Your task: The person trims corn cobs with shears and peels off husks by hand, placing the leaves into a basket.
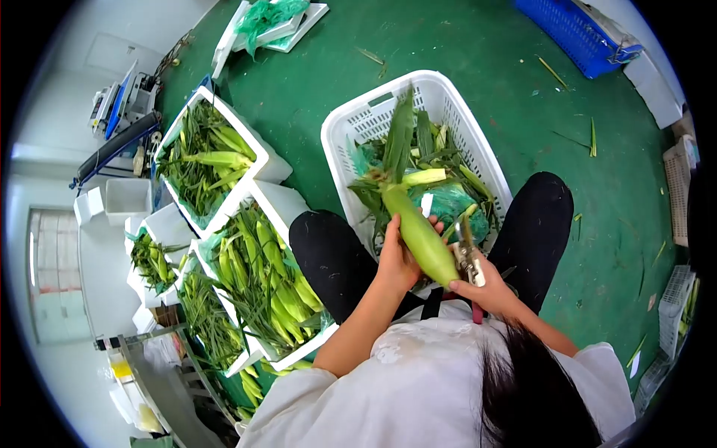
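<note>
My left hand (pixel 399 257) is wrapped around an ear of corn (pixel 420 230) in its green husk, from the left side. The ear is tilted, with leaves and silk at its far end and the bare lower end near my lap. In my right hand (pixel 489 285) are pruning shears (pixel 466 257) with metal blades and a red handle, close beside the ear's lower end. Whether the blades touch the ear I cannot tell. Below both hands, between my knees, stands a white slatted basket (pixel 334 157) with cut husk leaves, stalk pieces and green netting inside.
On the left, white foam boxes (pixel 270 160) hold many ears of corn (pixel 287 299) with leaves. Foam lids with green netting (pixel 267 16) lie ahead. A blue crate (pixel 571 37) stands far right. Leaf scraps (pixel 593 138) are scattered over the green floor (pixel 553 127).
</note>
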Motion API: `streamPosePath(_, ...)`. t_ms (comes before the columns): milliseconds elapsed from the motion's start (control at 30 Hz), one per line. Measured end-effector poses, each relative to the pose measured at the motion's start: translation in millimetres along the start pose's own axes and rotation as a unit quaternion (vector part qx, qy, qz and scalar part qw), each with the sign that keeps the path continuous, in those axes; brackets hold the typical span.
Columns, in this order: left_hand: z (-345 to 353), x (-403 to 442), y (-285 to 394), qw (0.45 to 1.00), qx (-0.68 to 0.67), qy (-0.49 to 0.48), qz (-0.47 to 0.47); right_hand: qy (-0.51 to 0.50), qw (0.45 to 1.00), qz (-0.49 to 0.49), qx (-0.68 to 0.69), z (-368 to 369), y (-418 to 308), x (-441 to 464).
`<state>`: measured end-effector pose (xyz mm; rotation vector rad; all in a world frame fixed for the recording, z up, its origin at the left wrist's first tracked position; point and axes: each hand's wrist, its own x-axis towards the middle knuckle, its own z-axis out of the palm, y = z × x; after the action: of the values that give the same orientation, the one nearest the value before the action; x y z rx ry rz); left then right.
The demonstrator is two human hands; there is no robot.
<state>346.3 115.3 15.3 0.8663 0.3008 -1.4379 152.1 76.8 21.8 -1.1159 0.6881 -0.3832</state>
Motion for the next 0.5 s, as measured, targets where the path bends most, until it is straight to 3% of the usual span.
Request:
streamPosePath(67,-21,5,15,0.994,0.099,0.016,-0.051,-0.014,0.995,0.050,-0.081,-5,-12,1)
streamPosePath(133,-23,-6,19,0.957,0.273,0.081,0.053,-0.009,0.978,0.050,-0.202,-21,-17,15)
streamPosePath(200,-18,-21,27,0.941,0.327,0.042,0.069,-0.001,0.960,0.036,-0.278,-23,-18,30)
streamPosePath(267,-13,-33,27,0.926,0.368,0.044,0.070,0.020,0.948,-0.063,-0.311,-20,-3,46)
streamPosePath(367,-12,-46,28,0.926,0.377,0.019,0.015,0.088,0.874,-0.250,-0.407,-2,-3,67)
streamPosePath(467,-18,-51,31,0.946,0.320,-0.028,-0.043,0.080,0.891,-0.214,-0.393,3,-2,77)
streamPosePath(500,-16,-53,34,0.942,0.334,-0.009,-0.041,0.071,0.898,-0.162,-0.402,3,-6,74)
